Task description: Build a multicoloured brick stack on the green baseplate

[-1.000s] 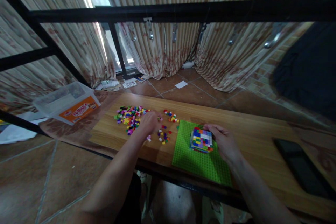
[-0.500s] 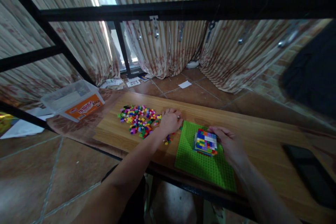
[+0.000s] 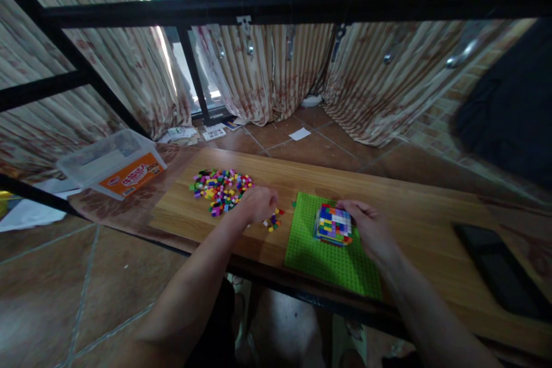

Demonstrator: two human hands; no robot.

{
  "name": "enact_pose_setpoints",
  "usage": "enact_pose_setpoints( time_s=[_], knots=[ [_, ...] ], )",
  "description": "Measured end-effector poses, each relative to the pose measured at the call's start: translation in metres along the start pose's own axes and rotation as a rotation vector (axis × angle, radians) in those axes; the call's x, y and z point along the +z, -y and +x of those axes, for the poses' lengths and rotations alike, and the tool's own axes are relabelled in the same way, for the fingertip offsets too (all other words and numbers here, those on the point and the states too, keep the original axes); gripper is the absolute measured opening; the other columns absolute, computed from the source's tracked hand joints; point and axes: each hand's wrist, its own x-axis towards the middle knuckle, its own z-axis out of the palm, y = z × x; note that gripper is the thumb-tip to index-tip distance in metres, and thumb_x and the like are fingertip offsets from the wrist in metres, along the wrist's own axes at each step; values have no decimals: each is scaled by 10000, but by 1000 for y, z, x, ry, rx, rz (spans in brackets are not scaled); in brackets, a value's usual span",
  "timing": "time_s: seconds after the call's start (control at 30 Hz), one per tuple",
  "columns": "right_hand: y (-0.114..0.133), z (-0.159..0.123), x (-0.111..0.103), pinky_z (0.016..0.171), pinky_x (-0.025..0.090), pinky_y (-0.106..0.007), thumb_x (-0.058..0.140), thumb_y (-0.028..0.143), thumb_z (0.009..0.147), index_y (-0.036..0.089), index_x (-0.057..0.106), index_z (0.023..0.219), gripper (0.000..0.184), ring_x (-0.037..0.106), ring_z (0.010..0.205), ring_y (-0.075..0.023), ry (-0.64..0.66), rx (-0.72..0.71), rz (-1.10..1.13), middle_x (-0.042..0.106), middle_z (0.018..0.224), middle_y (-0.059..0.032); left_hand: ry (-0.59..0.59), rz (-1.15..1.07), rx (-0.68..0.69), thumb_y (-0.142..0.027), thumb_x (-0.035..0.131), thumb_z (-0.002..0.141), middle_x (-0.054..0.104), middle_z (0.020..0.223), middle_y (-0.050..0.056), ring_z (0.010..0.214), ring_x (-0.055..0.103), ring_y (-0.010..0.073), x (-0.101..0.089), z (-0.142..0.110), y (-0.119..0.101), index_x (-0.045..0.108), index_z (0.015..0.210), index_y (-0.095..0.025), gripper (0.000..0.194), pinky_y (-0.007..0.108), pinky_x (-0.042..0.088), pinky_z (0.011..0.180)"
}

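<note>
A block built of multicoloured toy bricks (image 3: pixel 334 223) stands on the green studded baseplate (image 3: pixel 306 253). My right hand (image 3: pixel 371 225) is at the block's right side, its bent fingers against the back right corner; the far fingers are partly hidden. Over the right edge of a heap of loose toy bricks (image 3: pixel 219 190) hovers my left hand (image 3: pixel 259 204), fingers curled down and drawn together. Whatever its fingertips hold is hidden from view. A few loose bricks (image 3: pixel 272 222) lie between this hand and the baseplate.
On the wooden table (image 3: pixel 414 207) a dark flat device (image 3: pixel 500 270) lies at the right. A clear plastic tub (image 3: pixel 116 161) with an orange label stands beyond the left end. A black metal bar (image 3: pixel 302 6) crosses ahead, with striped curtains (image 3: pixel 276 80) behind.
My left hand has moved left and its spread fingers have curled in. The right hand stays by the brick block. The whole view has shifted slightly.
</note>
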Motion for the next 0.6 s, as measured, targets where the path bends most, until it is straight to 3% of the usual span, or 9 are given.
enact_pose_setpoints(
  time_s=[0.17,0.43,0.53,0.6],
  knots=[
    [0,-1,1,566,468,-243,812,450,579,188,764,700,293,603,597,-135,-15,8,-1,729,694,-31,-87,-53,46,-227,555,825,703,1059,82,1001,645,223,10,5,-18,694,1052,-180,271,333,493,923],
    [2,0,0,594,487,-265,790,465,599,192,752,686,288,625,628,-157,-20,-49,-25,731,700,-41,-84,-44,21,-180,534,829,681,975,83,967,641,224,27,20,-36,694,860,-189,163,329,498,878],
    [4,1,-1,636,501,-290,777,477,619,194,750,711,299,648,673,-178,-27,-99,-49,736,725,-45,-141,-175,-37,-168,538,823,678,894,67,857,639,203,22,22,-34,681,844,-177,144,319,496,807],
    [6,1,-1,680,509,-306,775,462,643,201,753,760,287,660,722,-188,-21,-168,-72,744,769,-46,-165,-380,-45,-183,543,832,672,829,50,777,619,173,17,23,-35,672,846,-161,131,299,486,757]
  ],
)
